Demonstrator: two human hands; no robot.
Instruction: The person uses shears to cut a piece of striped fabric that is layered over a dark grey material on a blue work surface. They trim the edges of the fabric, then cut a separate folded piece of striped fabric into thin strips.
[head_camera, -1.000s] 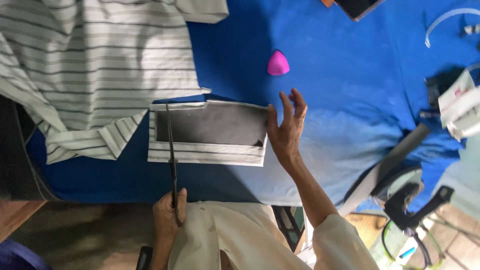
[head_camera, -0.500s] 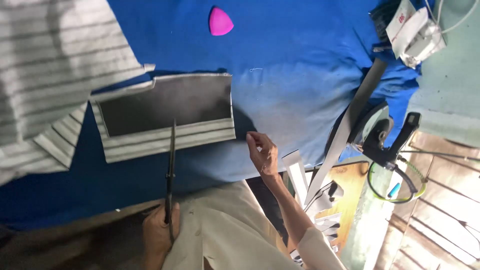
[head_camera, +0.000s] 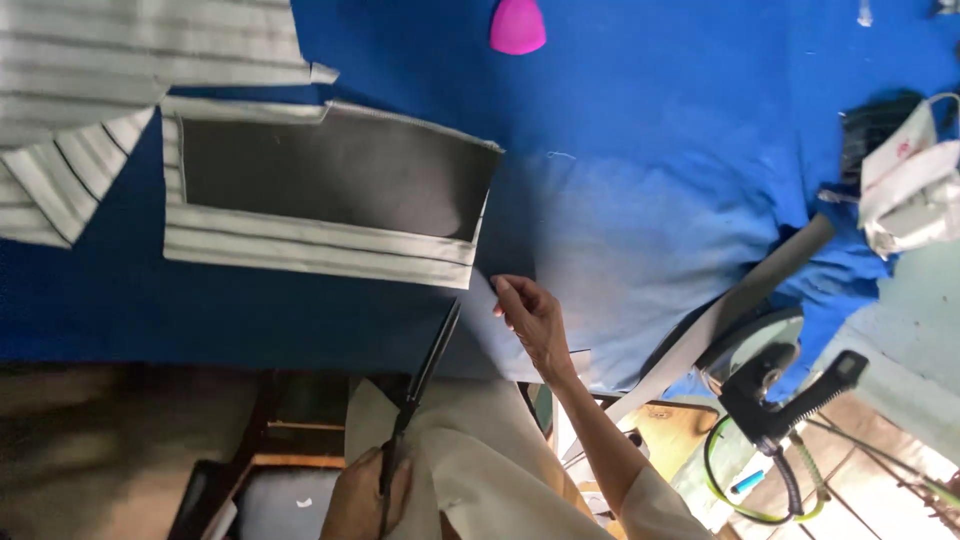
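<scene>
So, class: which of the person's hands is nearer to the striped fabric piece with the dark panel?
The right. The right hand rests on the blue cloth just beyond the striped fabric piece's lower corner; the left hand is farther off, gripping the scissors.

Open blue cloth (head_camera: 650, 200) right of right hand (head_camera: 530, 315), wide passage. Striped fabric piece (head_camera: 320, 195) blocks just left above hand. Scissors (head_camera: 425, 375) in left hand (head_camera: 365, 495) close beside. Pink chalk (head_camera: 517, 25) far top. Steam iron (head_camera: 790, 400) crowds lower right edge.
</scene>
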